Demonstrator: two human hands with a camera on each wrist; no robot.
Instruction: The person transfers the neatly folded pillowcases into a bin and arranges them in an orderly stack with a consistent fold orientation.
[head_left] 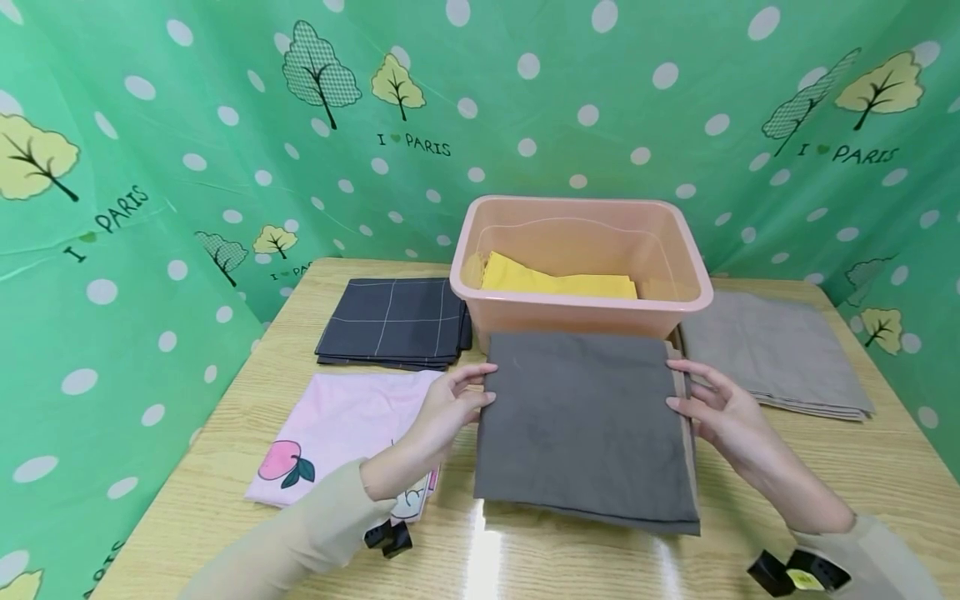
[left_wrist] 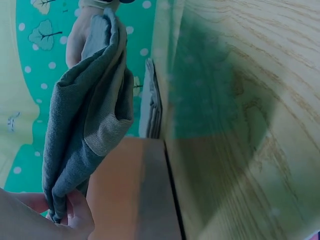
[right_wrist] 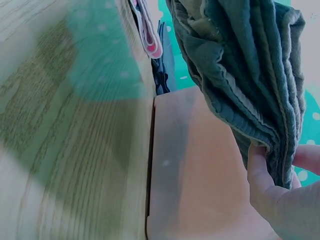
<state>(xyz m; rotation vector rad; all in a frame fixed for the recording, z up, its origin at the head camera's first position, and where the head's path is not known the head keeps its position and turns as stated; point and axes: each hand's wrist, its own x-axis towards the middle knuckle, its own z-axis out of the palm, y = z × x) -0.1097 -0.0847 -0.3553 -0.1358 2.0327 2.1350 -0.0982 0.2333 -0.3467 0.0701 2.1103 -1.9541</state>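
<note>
Both hands hold up a folded dark grey cloth (head_left: 585,425) in front of the bin, clear of the tabletop. My left hand (head_left: 442,408) pinches its left edge between thumb and fingers, while my right hand (head_left: 723,412) grips the opposite edge. Several thick layers show along the cloth's underside in the right wrist view, where the thumb and fingers of the right hand (right_wrist: 290,205) close round one end. In the left wrist view the left hand (left_wrist: 55,217) squeezes the near end. Behind the cloth stands a pink plastic bin (head_left: 581,310) with a folded yellow cloth (head_left: 555,282) inside.
Left of the bin lies a folded navy checked cloth (head_left: 393,321). A pink cloth with a peach print (head_left: 345,417) is nearer, partly behind my left forearm. To the right sits a folded light grey cloth (head_left: 772,350). A green dotted curtain (head_left: 525,100) hangs behind the wooden table (head_left: 847,467).
</note>
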